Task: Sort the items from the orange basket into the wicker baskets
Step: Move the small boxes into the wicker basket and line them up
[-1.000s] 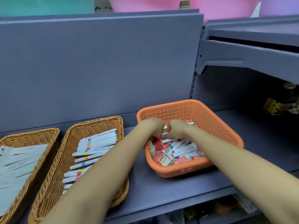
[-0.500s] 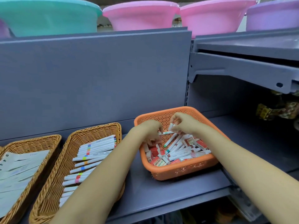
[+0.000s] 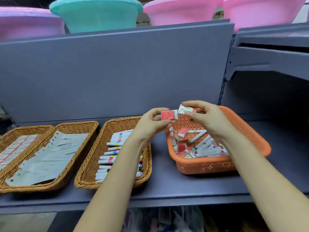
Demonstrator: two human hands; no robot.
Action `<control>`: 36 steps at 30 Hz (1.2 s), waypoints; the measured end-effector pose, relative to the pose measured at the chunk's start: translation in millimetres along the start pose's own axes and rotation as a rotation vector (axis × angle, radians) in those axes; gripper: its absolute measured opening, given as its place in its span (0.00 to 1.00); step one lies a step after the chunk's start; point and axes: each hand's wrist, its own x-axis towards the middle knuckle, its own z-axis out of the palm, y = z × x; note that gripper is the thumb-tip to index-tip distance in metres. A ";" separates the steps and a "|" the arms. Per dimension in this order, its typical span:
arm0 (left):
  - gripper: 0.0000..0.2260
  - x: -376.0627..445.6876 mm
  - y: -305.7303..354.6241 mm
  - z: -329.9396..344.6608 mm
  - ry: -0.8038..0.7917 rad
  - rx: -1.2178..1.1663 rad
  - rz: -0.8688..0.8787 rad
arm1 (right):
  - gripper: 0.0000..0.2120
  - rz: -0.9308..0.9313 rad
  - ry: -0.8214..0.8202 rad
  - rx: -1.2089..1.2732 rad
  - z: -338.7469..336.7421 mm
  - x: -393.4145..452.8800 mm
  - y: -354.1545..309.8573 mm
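Note:
The orange basket [image 3: 250,131] sits on the grey shelf at the right, holding red-wrapped erasers and white markers. My left hand [image 3: 150,124] pinches a red-and-white eraser [image 3: 168,115] above the basket's left rim. My right hand [image 3: 205,116] pinches a second eraser [image 3: 184,111] in clear wrap just beside it. Left of the basket stands a wicker basket [image 3: 93,158] with rows of white markers. Further left, a wicker basket [image 3: 83,129] holds pale paper packets, and a third wicker basket [image 3: 10,134] at the edge holds red-and-white erasers.
A grey back panel [image 3: 117,72] rises behind the baskets. Pink and teal plastic basins [image 3: 97,14] stand on the shelf above. A bracketed shelf [image 3: 270,61] juts out at the upper right. Bagged goods lie on the level below the shelf edge [image 3: 150,201].
Both hands have lifted out of the orange basket, each holding an eraser, and now hover above its left rim. The view has pulled back, so the third wicker basket shows.

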 end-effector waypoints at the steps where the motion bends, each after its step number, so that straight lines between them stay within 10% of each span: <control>1: 0.14 -7.0 -0.5 -5.5 0.012 -0.015 0.021 | 0.15 -0.019 -0.034 0.011 7.2 -2.9 -1.7; 17: 0.19 -106.1 32.4 -135.9 0.429 -0.038 -0.131 | 0.19 -0.191 -0.205 -0.133 175.9 -19.2 -45.5; 30: 0.07 -160.9 52.8 -286.3 0.318 -0.222 -0.033 | 0.16 -0.192 -0.129 -0.144 339.2 -31.0 -63.3; 36: 0.10 -157.7 51.9 -338.9 0.366 0.268 -0.001 | 0.16 -0.137 -0.104 -0.243 381.8 -9.1 -59.5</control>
